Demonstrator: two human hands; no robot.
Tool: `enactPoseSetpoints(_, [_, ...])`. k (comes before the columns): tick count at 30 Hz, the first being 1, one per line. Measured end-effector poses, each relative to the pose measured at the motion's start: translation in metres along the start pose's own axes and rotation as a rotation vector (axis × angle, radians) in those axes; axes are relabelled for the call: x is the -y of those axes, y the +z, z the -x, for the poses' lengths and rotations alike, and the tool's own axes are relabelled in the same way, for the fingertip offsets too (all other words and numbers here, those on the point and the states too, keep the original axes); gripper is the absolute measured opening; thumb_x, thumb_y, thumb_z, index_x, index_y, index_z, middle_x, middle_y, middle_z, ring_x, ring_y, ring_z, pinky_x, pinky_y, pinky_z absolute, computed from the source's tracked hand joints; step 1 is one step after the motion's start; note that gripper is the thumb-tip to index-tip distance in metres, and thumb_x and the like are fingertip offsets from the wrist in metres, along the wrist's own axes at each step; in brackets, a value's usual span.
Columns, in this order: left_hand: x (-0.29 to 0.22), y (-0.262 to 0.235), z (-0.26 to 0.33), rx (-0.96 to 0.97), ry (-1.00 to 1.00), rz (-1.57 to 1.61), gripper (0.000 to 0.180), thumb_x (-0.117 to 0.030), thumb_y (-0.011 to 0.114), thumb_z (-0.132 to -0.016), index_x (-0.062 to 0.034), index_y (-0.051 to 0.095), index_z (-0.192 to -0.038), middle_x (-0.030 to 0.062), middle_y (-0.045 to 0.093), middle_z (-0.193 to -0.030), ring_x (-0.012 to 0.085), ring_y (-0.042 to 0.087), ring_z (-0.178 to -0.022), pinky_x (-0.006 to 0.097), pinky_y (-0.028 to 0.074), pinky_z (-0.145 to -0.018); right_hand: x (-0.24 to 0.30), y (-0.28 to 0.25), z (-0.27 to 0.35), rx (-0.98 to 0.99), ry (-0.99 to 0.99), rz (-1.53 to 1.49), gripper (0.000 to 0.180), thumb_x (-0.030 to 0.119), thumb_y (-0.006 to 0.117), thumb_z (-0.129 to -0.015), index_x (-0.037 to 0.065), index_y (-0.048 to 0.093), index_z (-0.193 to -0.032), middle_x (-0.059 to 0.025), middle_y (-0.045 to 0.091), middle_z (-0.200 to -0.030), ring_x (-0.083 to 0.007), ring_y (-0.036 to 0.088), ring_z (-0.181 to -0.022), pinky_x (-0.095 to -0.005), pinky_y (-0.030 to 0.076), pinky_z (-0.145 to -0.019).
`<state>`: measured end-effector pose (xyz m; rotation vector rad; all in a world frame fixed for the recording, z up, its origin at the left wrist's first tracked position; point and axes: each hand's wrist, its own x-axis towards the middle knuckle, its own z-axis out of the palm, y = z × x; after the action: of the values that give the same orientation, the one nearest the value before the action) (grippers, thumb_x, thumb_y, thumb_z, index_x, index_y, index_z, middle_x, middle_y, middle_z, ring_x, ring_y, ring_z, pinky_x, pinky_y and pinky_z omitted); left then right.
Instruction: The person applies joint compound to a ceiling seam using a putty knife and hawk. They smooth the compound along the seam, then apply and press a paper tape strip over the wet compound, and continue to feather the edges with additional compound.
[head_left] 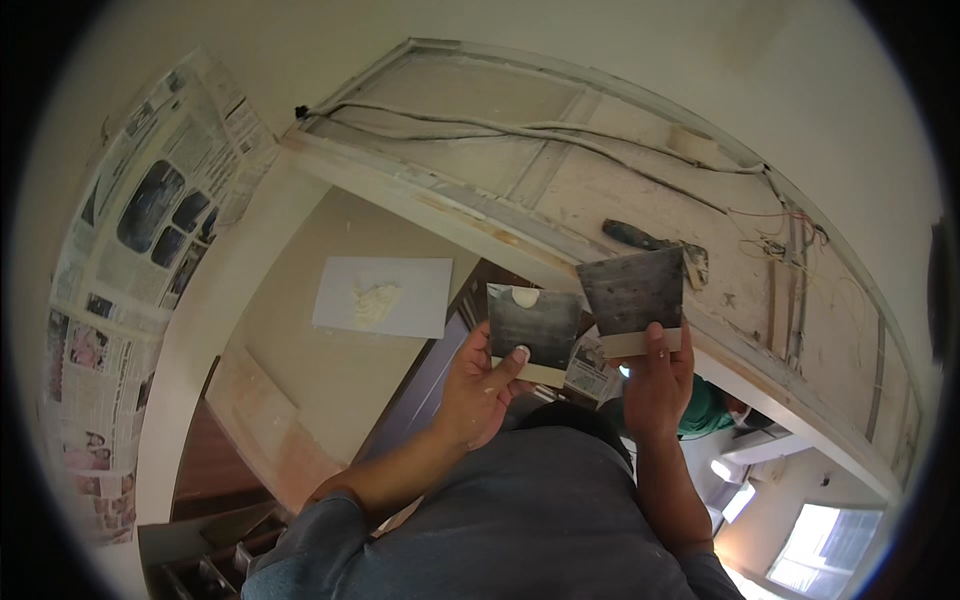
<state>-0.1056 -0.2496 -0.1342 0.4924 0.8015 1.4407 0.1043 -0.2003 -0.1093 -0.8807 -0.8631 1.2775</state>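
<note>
My left hand (477, 390) is closed on a square dark metal putty blade (530, 322) with a pale lower edge; the thumb presses its face. A cream dab of filler (525, 297) sits at that blade's top edge. In my right hand (656, 385), closed round its pale edge, is a second putty blade (630, 290), tilted and slightly higher. The two blades are side by side, close together. Beyond the right one, a scraper (640, 237) with a dark handle lies on the dusty ledge. To the left, a white sheet (345, 290) carries a smear of cream filler (374, 303).
Cables (500, 127) run along the recessed ledge (450, 95), ending in loose thin wires (780, 235) at right. Newspaper (130, 260) covers the left wall. Someone in a green top (705, 410) is below at right. A bright window (825, 545) stands lower right.
</note>
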Motion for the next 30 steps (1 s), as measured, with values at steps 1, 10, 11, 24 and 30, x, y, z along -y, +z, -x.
enactPoseSetpoints(1, [-0.009, -0.020, 0.002, -0.064, 0.044, 0.021, 0.034, -0.003, 0.059, -0.107, -0.0081, 0.049, -0.140, 0.0111, 0.068, -0.127, 0.0223, 0.073, -0.110, 0.041, 0.066, -0.095, 0.001, -0.001, -0.003, 0.071, -0.005, 0.120, 0.033, 0.019, 0.061, -0.111, -0.002, 0.056, -0.135, -0.0092, 0.071, -0.105, -0.0163, 0.070, -0.086, -0.0313, 0.057, -0.071])
enactPoseSetpoints(10, [-0.088, -0.278, -0.003, -0.852, 0.226, -0.437, 0.043, -0.010, 0.067, -0.105, -0.0075, 0.056, -0.147, 0.0059, 0.075, -0.112, 0.0152, 0.074, -0.092, 0.029, 0.063, -0.075, -0.154, 0.066, -0.045, 0.734, 0.473, 0.515, 0.052, 0.009, 0.070, -0.101, 0.008, 0.057, -0.151, -0.0104, 0.069, -0.114, -0.0136, 0.068, -0.084, -0.0289, 0.060, -0.071])
enactPoseSetpoints(11, [-0.093, -0.302, -0.005, -0.846, 0.231, -0.449, 0.043, -0.009, 0.067, -0.105, -0.0077, 0.056, -0.147, 0.0056, 0.075, -0.112, 0.0152, 0.074, -0.092, 0.029, 0.063, -0.075, -0.182, 0.076, -0.053, 0.736, 0.607, 0.509, 0.052, 0.009, 0.069, -0.101, 0.009, 0.056, -0.152, -0.0110, 0.069, -0.118, -0.0137, 0.068, -0.085, -0.0291, 0.060, -0.070])
enactPoseSetpoints(24, [-0.126, -0.432, -0.049, -0.645, 0.040, -0.531, 0.053, -0.009, 0.066, -0.103, -0.0063, 0.055, -0.154, 0.0066, 0.071, -0.125, 0.0130, 0.066, -0.083, 0.027, 0.056, -0.069, -0.069, 0.118, -0.038, 1.426, 0.069, 0.988, 0.056, 0.035, 0.068, -0.099, 0.000, 0.060, -0.143, -0.0217, 0.067, -0.135, -0.0422, 0.063, -0.126, -0.0515, 0.049, -0.108])
enactPoseSetpoints(30, [-0.134, -0.378, -0.049, -0.971, 0.479, -2.144, 0.047, -0.020, 0.069, -0.102, -0.0015, 0.063, -0.145, 0.0124, 0.064, -0.108, 0.0275, 0.063, -0.096, 0.042, 0.054, -0.088, 0.251, 0.096, 0.028, 1.230, -0.208, 1.961, 0.025, 0.016, 0.062, -0.098, -0.002, 0.066, -0.115, -0.0151, 0.069, -0.101, -0.0284, 0.074, -0.083, -0.0410, 0.060, -0.067])
